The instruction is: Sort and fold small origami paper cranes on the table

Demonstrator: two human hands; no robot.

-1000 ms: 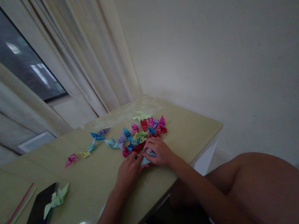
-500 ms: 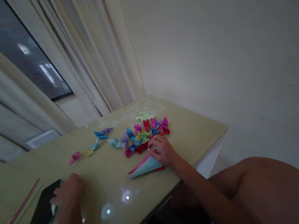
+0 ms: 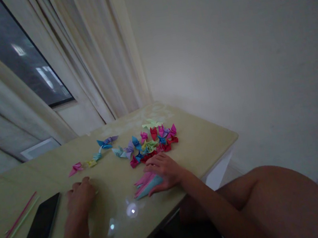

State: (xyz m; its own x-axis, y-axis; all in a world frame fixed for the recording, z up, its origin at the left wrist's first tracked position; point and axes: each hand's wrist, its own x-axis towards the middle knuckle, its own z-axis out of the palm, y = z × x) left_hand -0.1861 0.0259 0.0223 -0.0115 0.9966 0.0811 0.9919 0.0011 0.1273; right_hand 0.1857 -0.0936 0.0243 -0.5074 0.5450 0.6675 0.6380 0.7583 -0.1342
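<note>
The papers [image 3: 151, 183] are pink and pale blue; at twelve o'clock from them, cranes [image 3: 150, 145] mix red, magenta, blue, lilac, yellow and pale green. Toward nine, the phone [image 3: 40, 226] is black, one stick [image 3: 18, 221] pinkish red, its neighbour light green. The tabletop [image 3: 198, 139] is creamy yellow, the curtain [image 3: 95, 45] beige, the wall [image 3: 228, 67] plain greyish white.

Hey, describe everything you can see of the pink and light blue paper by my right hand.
The pink and light blue paper looks thin and folded, in several layers, with pointed ends fanning out to the left. Light blue shows on the near side, pink beyond it. It lies low over the table, nearer than the cluster of small folded figures. Your right hand covers its right end, hiding that part.
</note>
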